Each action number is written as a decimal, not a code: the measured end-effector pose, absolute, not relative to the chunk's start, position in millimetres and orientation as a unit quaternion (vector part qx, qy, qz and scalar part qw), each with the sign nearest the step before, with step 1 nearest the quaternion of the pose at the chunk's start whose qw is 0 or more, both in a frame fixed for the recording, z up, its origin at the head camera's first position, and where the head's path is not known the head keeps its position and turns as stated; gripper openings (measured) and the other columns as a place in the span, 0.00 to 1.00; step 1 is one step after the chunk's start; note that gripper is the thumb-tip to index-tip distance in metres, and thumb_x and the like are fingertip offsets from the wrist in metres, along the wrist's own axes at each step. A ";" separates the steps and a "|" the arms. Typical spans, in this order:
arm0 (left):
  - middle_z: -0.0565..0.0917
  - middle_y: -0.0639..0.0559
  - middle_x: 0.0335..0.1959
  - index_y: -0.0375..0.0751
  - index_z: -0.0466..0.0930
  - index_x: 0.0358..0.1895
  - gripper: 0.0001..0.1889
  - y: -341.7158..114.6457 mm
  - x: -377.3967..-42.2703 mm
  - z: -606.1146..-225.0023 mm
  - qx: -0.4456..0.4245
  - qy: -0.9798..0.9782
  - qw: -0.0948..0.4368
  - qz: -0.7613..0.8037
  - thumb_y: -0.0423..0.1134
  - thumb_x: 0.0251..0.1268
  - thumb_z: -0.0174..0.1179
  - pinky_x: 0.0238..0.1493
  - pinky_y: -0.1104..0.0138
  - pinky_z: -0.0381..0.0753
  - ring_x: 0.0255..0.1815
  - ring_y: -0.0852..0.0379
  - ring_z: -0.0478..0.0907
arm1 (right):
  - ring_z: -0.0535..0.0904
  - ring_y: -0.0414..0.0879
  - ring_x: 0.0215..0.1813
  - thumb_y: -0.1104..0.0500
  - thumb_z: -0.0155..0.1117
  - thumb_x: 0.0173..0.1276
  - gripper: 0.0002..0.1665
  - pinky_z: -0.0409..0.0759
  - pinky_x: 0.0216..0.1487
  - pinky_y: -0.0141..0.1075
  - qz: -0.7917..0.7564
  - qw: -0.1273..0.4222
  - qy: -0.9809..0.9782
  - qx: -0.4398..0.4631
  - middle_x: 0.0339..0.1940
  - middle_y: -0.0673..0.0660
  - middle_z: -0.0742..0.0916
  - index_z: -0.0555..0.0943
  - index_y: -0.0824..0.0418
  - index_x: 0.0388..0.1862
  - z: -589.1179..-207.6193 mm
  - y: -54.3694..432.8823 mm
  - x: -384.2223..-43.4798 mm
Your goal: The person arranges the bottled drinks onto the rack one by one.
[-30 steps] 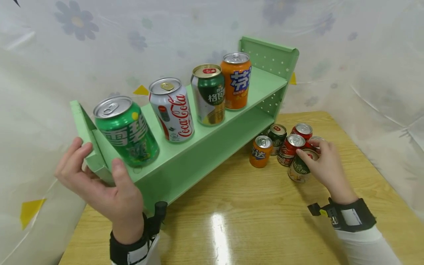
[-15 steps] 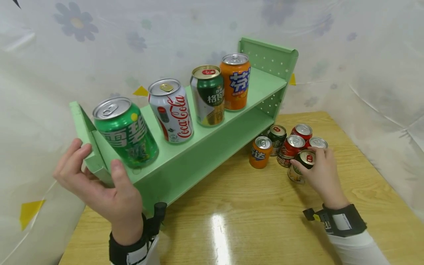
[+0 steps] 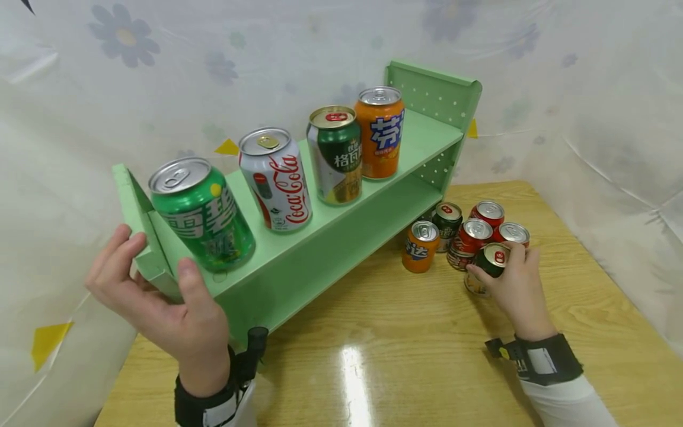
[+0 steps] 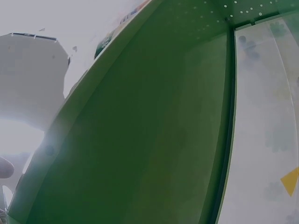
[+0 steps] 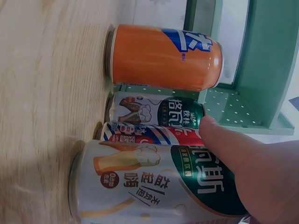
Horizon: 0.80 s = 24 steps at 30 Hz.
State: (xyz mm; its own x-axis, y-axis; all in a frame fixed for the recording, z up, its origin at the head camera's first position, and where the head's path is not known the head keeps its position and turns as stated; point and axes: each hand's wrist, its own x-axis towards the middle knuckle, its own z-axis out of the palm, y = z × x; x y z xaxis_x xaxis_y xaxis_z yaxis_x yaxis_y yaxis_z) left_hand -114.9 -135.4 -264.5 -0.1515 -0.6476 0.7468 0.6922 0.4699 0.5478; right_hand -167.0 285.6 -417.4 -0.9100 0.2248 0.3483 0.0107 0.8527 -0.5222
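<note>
My right hand (image 3: 519, 286) holds a green-and-white can (image 3: 488, 262) by its upper part. In the right wrist view the thumb (image 5: 233, 144) lies along the can's green band, and the can's base is at the table. Red cans (image 3: 471, 242) stand close behind it, with another green can (image 3: 447, 224) and an orange can (image 3: 421, 249) to the left. At the far left my left hand (image 3: 171, 314) grips the end panel of the green shelf (image 3: 331, 243), fingers outside and thumb at the front, near a green Sprite can (image 3: 205, 219).
On the shelf's top board stand a white Coca-Cola can (image 3: 277, 181), a green-and-gold can (image 3: 336, 157) and an orange Fanta can (image 3: 381, 133). The shelf slants across the wooden table (image 3: 416, 356). A pale flowered sheet (image 3: 299, 53) hangs behind.
My right hand has shifted slightly left and down around the green-and-white can, uncovering its lid and the red can behind it. The left hand has barely moved.
</note>
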 end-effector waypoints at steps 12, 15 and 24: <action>0.73 0.39 0.56 0.25 0.73 0.46 0.19 -133.5 -115.3 -262.6 -0.021 -0.559 0.648 -0.517 0.33 0.50 0.52 0.72 0.57 0.65 0.67 0.43 0.66 | 0.75 0.75 0.48 0.53 0.80 0.59 0.51 0.79 0.41 0.67 0.270 0.194 -0.940 -0.081 0.52 0.81 0.72 0.60 0.78 0.66 -424.6 285.3 -162.7; 0.72 0.39 0.57 0.25 0.73 0.47 0.19 -133.4 -114.3 -261.9 -0.017 -0.553 0.648 -0.522 0.32 0.49 0.51 0.69 0.59 0.67 0.67 0.43 0.66 | 0.75 0.76 0.49 0.55 0.80 0.58 0.53 0.79 0.43 0.67 0.279 0.208 -0.934 -0.078 0.54 0.80 0.72 0.59 0.80 0.68 -427.5 284.3 -164.7; 0.71 0.39 0.57 0.25 0.73 0.47 0.19 -132.0 -113.3 -262.2 -0.019 -0.548 0.645 -0.532 0.31 0.49 0.51 0.68 0.60 0.69 0.66 0.43 0.66 | 0.76 0.75 0.52 0.55 0.78 0.60 0.51 0.78 0.45 0.67 0.293 0.208 -0.929 -0.084 0.57 0.78 0.71 0.59 0.78 0.68 -428.2 287.3 -165.8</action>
State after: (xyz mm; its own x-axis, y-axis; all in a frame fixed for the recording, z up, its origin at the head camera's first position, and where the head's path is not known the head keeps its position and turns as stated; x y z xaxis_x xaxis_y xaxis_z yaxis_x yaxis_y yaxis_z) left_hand -113.3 -132.0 -262.2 -0.1670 -0.6661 0.7269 0.7071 0.4328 0.5591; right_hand -165.8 287.3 -428.2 -0.8991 0.2776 0.3385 0.0334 0.8144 -0.5793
